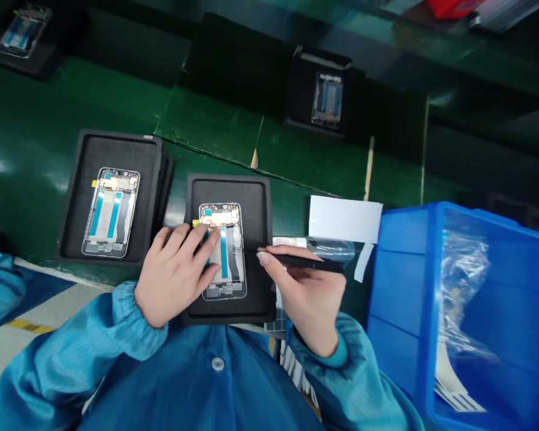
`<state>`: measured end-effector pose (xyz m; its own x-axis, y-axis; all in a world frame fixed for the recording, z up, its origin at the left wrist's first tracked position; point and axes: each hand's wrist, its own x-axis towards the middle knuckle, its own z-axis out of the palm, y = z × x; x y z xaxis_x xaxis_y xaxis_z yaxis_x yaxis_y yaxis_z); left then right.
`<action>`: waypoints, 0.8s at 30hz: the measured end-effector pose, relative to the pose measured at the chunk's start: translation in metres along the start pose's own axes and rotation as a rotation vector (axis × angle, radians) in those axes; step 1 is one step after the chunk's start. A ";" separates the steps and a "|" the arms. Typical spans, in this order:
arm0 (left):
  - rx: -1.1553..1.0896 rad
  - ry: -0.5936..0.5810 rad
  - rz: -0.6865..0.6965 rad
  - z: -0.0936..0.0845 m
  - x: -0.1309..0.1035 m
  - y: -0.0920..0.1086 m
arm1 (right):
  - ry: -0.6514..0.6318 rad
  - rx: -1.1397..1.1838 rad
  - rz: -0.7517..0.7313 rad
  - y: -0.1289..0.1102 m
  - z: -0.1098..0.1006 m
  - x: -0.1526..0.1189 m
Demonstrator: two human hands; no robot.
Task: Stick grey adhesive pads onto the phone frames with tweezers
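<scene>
An opened phone (234, 263) with bare boards and blue strips lies in a black foam tray (259, 299) in front of me. My left hand (175, 269) rests on the phone's left side, its fingers spread over the upper middle part. My right hand (312, 293) is at the tray's right edge, closed round slim black tweezers (309, 261). The tip of the tweezers points left toward the phone, just short of its right edge. A yellow tab (196, 222) sticks out at the phone's upper left.
A second opened phone (111, 212) lies in a stacked tray (78, 179) at left. Further phones (327, 99) sit in trays at the back. At right are a white card (345, 218) and a blue bin (404, 299) holding clear plastic (462, 287). Another person's sleeve (0, 281) shows far left.
</scene>
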<state>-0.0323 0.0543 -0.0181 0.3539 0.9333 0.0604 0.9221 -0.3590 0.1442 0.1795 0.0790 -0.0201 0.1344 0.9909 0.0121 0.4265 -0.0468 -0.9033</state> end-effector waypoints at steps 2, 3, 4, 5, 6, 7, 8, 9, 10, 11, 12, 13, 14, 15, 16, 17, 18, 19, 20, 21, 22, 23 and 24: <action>-0.001 -0.023 0.035 -0.004 -0.002 -0.005 | 0.019 0.014 0.028 0.006 -0.013 -0.012; -0.007 -0.036 0.055 -0.006 -0.004 -0.007 | 0.037 0.023 0.050 0.011 -0.020 -0.019; -0.016 -0.047 0.072 -0.007 -0.006 -0.010 | 0.062 0.036 0.077 0.017 -0.027 -0.026; -0.024 -0.056 0.086 -0.008 -0.008 -0.012 | 0.094 0.055 0.104 0.024 -0.033 -0.033; -0.030 -0.062 0.095 -0.009 -0.009 -0.014 | 0.130 0.080 0.135 0.032 -0.040 -0.040; -0.032 -0.065 0.100 -0.009 -0.010 -0.016 | 0.171 0.115 0.166 0.041 -0.046 -0.047; -0.028 -0.063 0.101 -0.009 -0.011 -0.018 | 0.214 0.155 0.191 0.051 -0.051 -0.053; -0.023 -0.059 0.103 -0.008 -0.011 -0.021 | 0.259 0.197 0.209 0.060 -0.056 -0.059; -0.017 -0.053 0.104 -0.008 -0.011 -0.024 | 0.304 0.237 0.222 0.069 -0.060 -0.064; -0.015 -0.045 0.106 -0.008 -0.010 -0.027 | 0.349 0.271 0.232 0.078 -0.065 -0.068; -0.017 -0.037 0.112 -0.009 -0.009 -0.030 | 0.391 0.301 0.241 0.086 -0.069 -0.072; -0.018 -0.029 0.120 -0.010 -0.008 -0.031 | 0.432 0.322 0.248 0.093 -0.073 -0.075; -0.016 -0.019 0.127 -0.013 -0.006 -0.031 | 0.466 0.334 0.255 0.100 -0.078 -0.078; -0.011 -0.003 0.130 -0.016 -0.005 -0.026 | 0.497 0.341 0.259 0.107 -0.082 -0.081; -0.009 0.024 0.128 -0.020 -0.005 -0.018 | 0.522 0.344 0.261 0.113 -0.086 -0.083; -0.017 0.062 0.127 -0.023 -0.006 -0.005 | 0.542 0.343 0.262 0.120 -0.091 -0.085; -0.045 0.101 0.128 -0.026 -0.009 0.013 | 0.556 0.339 0.263 0.125 -0.095 -0.086; -0.098 0.131 0.137 -0.027 -0.012 0.035 | 0.567 0.334 0.264 0.131 -0.098 -0.088; -0.177 0.143 0.164 -0.025 -0.015 0.061 | 0.576 0.329 0.263 0.135 -0.101 -0.089; -0.274 0.114 0.197 -0.020 -0.016 0.087 | 0.583 0.324 0.258 0.139 -0.103 -0.089; -0.366 0.055 0.251 -0.012 -0.016 0.114 | 0.589 0.320 0.247 0.142 -0.105 -0.089; -0.434 0.024 0.295 0.000 -0.013 0.138 | 0.596 0.318 0.231 0.144 -0.107 -0.087; -0.467 -0.001 0.307 0.014 -0.006 0.159 | 0.604 0.317 0.209 0.145 -0.108 -0.085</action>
<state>0.1146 -0.0081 -0.0093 0.5955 0.7857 0.1676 0.6096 -0.5778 0.5428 0.3261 -0.0261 -0.1060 0.6965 0.7172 -0.0225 0.0696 -0.0987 -0.9927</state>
